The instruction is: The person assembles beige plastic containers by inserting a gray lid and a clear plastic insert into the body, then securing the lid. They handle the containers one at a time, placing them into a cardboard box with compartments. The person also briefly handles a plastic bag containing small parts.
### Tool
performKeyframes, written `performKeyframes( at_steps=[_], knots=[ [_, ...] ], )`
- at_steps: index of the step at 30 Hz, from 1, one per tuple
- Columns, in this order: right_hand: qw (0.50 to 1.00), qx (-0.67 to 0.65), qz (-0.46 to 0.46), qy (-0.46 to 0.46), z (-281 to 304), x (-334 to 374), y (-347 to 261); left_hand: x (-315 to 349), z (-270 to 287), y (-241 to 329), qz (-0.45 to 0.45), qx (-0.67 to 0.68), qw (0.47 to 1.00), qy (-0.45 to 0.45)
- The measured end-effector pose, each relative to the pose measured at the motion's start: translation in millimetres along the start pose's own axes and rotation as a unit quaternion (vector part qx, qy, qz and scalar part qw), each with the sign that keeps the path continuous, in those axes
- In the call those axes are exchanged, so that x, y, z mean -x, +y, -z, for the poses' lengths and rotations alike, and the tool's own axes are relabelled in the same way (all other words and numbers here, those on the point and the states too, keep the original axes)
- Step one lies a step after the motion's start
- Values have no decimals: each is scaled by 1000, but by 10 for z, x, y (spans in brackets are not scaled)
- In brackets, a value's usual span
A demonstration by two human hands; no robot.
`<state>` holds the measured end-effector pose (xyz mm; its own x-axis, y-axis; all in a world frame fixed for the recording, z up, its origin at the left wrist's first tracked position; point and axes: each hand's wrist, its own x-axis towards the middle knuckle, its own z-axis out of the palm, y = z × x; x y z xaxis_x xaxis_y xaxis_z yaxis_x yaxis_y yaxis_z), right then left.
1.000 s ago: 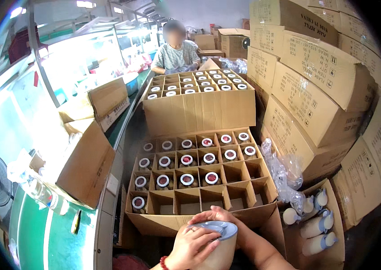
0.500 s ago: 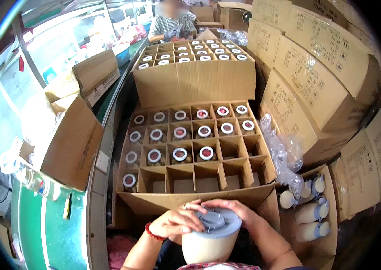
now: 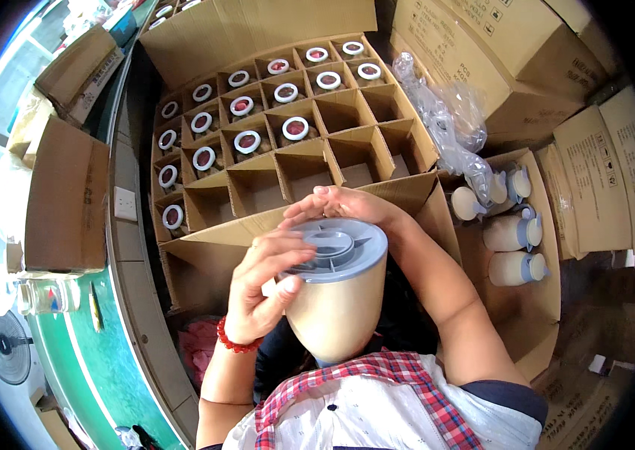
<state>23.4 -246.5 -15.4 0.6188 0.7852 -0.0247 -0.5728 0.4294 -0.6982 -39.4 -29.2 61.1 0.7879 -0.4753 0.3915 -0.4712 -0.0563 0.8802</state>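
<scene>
Glare whitens the upper left, while straight edges bow toward dark corners.

Beyond the jug [image 3: 336, 319] sits the divided box [image 3: 220, 237], jars [image 3: 246, 141] in its compartments; right, a carton [image 3: 509, 330] holds smaller jugs [image 3: 509, 231]; left, a surface [image 3: 121, 349] carries an open box [image 3: 66, 195].

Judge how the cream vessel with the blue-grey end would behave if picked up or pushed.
The cream vessel is probably stiff, since its wall shows no dents. That smooth side may be slippery. Being round and tapering away from the blue-grey end, it would likely roll in a curve if pushed on its side.
</scene>
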Motion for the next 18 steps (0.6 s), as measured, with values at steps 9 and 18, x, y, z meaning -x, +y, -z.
performKeyframes(
  at_steps=[9,18],
  knots=[
    [949,303,38,79,-451,422,-164,62,116,-512,-21,223,974,-15],
    [864,499,58,39,-1267,714,-424,321,-326,-765,180,298,936,-40]
  ],
)
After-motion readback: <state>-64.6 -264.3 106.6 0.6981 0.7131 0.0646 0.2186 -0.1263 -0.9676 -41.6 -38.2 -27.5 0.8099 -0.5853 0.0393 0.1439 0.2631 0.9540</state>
